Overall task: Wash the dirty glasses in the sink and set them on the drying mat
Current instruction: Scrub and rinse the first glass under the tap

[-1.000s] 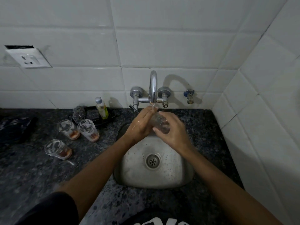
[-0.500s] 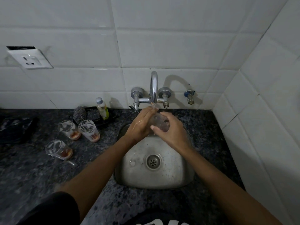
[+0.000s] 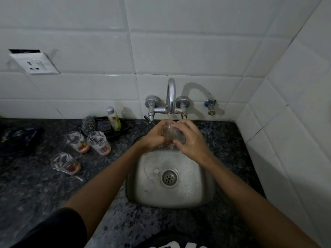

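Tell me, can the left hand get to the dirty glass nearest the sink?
Probably yes, once freed: the left hand now helps hold the glass under the tap, and open counter leads to the dirty glass.

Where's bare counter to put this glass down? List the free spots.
Free: the granite right of the sink, up to the tiled wall, and the front-left stretch below the three dirty glasses. Crowded: back-left, where the glasses, soap bottle, steel scrubber and dark mat cluster.
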